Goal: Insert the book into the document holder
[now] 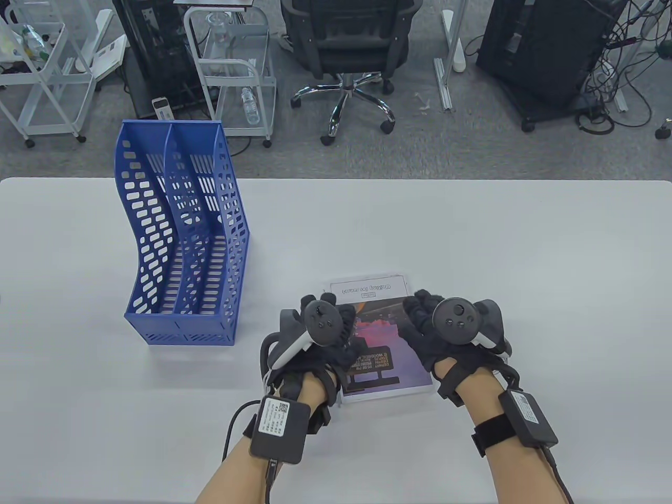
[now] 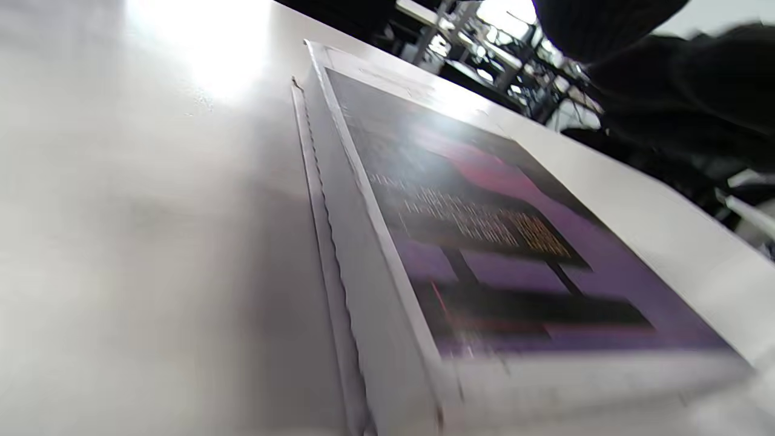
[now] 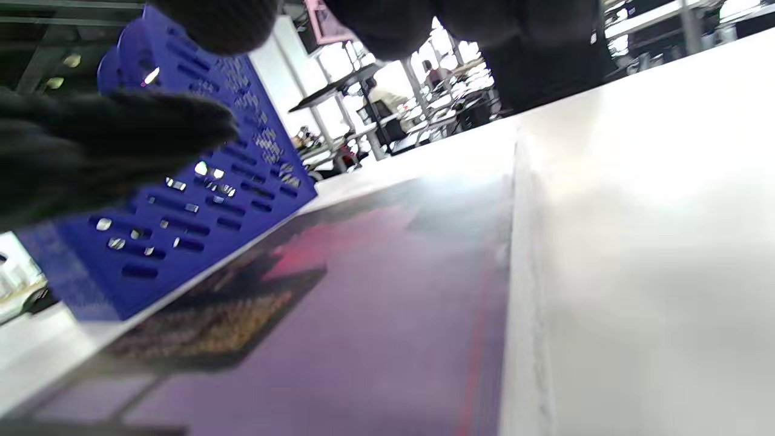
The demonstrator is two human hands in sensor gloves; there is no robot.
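A book (image 1: 386, 341) with a purple and black cover lies flat on the white table, near the front edge at the middle. My left hand (image 1: 336, 315) is over its left edge and my right hand (image 1: 420, 310) is over its right side, fingers curled down toward the cover. In the left wrist view the book (image 2: 496, 242) lies flat with my gloved fingers (image 2: 666, 91) above it. In the right wrist view my fingers (image 3: 387, 18) hang above the cover (image 3: 363, 315). The blue perforated document holder (image 1: 184, 236) stands upright to the left, its slots seemingly empty.
The holder also shows in the right wrist view (image 3: 200, 206), beyond the book. The white table (image 1: 472, 236) stretches to the right and behind the book. Off the table's far edge stand an office chair (image 1: 349, 47) and white carts (image 1: 236, 68).
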